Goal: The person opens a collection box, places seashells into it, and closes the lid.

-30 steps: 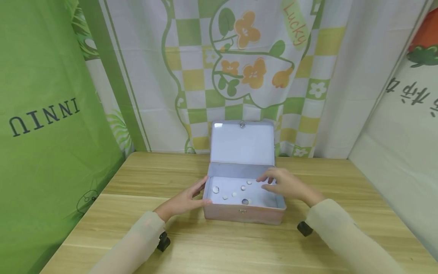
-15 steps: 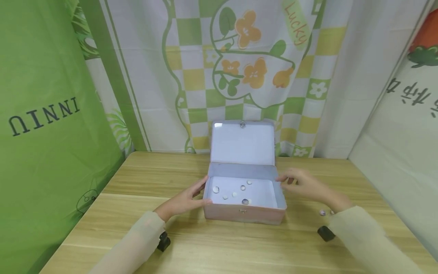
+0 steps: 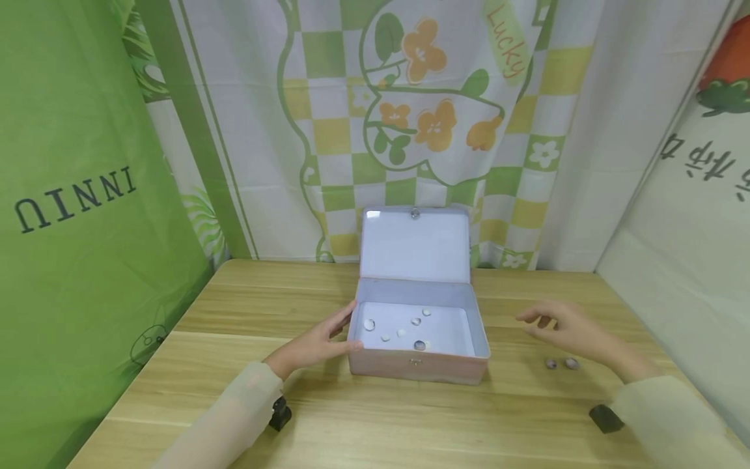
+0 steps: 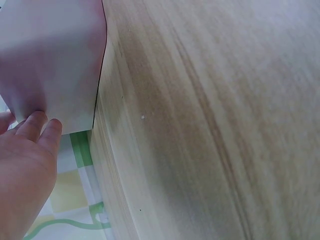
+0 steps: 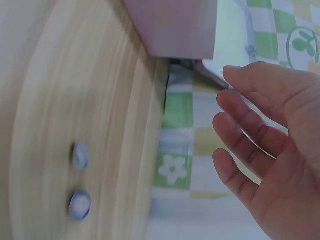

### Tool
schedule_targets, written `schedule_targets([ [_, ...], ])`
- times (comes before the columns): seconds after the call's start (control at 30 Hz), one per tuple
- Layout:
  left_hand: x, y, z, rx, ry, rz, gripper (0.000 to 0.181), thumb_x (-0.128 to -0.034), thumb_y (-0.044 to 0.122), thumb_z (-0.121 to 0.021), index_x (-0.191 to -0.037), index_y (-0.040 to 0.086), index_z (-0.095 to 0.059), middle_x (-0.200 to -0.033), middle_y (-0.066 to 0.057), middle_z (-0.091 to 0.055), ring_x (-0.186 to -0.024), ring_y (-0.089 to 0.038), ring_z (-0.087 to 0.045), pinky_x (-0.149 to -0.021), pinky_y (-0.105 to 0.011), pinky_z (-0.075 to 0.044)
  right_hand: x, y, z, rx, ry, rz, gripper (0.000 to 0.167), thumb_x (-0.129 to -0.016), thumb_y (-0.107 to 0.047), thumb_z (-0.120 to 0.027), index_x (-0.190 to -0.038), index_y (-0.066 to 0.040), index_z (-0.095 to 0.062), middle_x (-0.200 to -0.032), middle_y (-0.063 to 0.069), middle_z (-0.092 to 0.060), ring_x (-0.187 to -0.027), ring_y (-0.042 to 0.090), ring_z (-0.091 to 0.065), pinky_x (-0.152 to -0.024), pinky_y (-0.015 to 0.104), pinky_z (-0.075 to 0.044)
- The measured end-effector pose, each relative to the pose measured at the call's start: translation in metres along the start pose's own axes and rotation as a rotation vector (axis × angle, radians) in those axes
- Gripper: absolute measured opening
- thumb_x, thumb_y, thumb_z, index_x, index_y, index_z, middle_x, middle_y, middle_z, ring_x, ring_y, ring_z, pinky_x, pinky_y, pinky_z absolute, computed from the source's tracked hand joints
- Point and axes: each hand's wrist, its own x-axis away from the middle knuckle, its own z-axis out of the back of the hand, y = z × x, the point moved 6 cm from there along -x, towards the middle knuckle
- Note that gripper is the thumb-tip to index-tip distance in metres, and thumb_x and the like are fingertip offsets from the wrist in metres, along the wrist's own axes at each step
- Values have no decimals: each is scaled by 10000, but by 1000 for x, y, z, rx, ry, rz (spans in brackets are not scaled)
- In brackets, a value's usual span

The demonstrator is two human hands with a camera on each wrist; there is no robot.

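A pale pinkish hinged box [image 3: 418, 368] stands on the wooden table with its lid [image 3: 416, 244] raised. Inside lie several small shell-like pieces [image 3: 420, 345], whitish and dark-edged. My left hand [image 3: 313, 342] rests against the box's left side, thumb at the front corner; in the left wrist view its fingertips touch the outer wall. My right hand [image 3: 571, 329] hovers over the table to the box's right, fingers loosely bent. Nothing shows between its fingers in the right wrist view. Two similar purplish-white pieces [image 3: 571, 363] [image 5: 80, 205] lie below that hand.
Wood-grain table [image 3: 246, 296] runs back to a checked, flowered curtain [image 3: 328, 137]. A green cloth [image 3: 88, 260] hangs at left and a white printed cloth [image 3: 685, 215] at right. The raised lid stands close to the curtain.
My right hand has moved out of the box and to the right over the table, uncovering the two pieces there. The left hand and the box have stayed in place.
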Motion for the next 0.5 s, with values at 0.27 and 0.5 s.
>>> schedule_targets([
  [0.27, 0, 1, 0, 7, -1, -6, 939, -967, 395, -679, -1626, 152, -55, -1667, -21, -47, -1499, -267, -175, -1203, -452, -182, 23, 18, 3, 7, 0, -43, 229, -879, -75, -758, -1102, -34, -729, -1020, 66, -721, -822, 29, -597, -646, 245, -542],
  [0.5, 0, 2, -1, 4, -3, -3, 937, -969, 399, -674, -1625, 145, -54, -1667, -30, -49, -1498, -275, -179, -1203, -451, -185, 43, 46, -9, -22, -81, -162, 248, -880, -103, -757, -1108, -11, -723, -1042, 93, -722, -827, 50, -608, -653, 233, -535],
])
